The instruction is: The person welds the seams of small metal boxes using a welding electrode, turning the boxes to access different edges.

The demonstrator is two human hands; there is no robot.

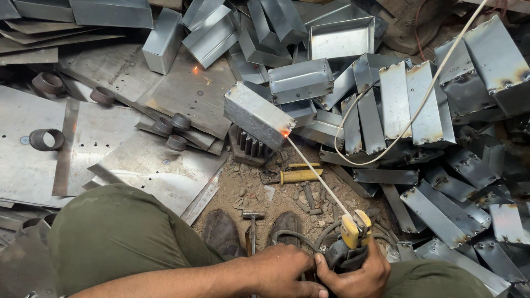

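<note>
Hands (323,270) on electrode holder (353,237), box (258,115) corner

A single head-worn camera is looking steeply down from above the seated person; it is facing forward over the knees at the lower edge toward heaped metal boxes (301,80) across the top; hands are sitting close at the bottom; no second view is sharing the scene.

Soft, even daylight with weak shadows. Dull sheen on the metal boxes (425,99) toward one o'clock; an orange spark glows near centre. Sharp focus, slight stretching at the edges.
</note>
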